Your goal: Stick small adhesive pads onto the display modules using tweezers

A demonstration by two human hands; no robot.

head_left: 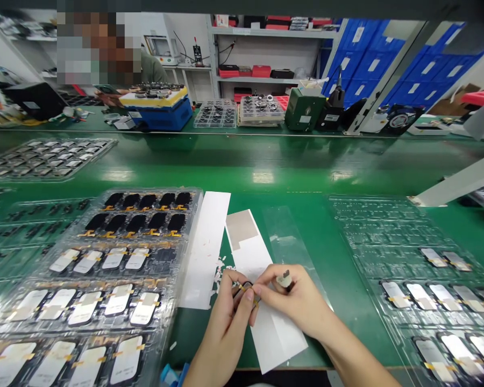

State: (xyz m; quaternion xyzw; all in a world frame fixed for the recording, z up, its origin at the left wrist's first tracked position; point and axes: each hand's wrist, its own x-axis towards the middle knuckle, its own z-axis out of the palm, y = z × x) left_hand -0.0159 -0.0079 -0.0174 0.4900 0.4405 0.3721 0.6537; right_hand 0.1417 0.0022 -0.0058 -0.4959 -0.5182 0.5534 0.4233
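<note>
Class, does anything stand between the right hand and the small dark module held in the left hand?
Nothing visible does: the right hand touches the small dark module directly, where the left hand pinches it.

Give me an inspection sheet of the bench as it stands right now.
Surface: glossy green workbench.
Things in hand: small dark part with yellow tape; small pale-tipped piece.
Clutter: white paper scraps beside white backing sheets; clear film strip.
Hands: left hand pinches the small dark part; right hand holds the small pale-tipped piece.
Cables: on the bench, nothing seen; dark wires by the far shelving.
Surroundings: clear trays of screen modules, left and right; co-worker's sleeve beyond the bench; blue bins.
</note>
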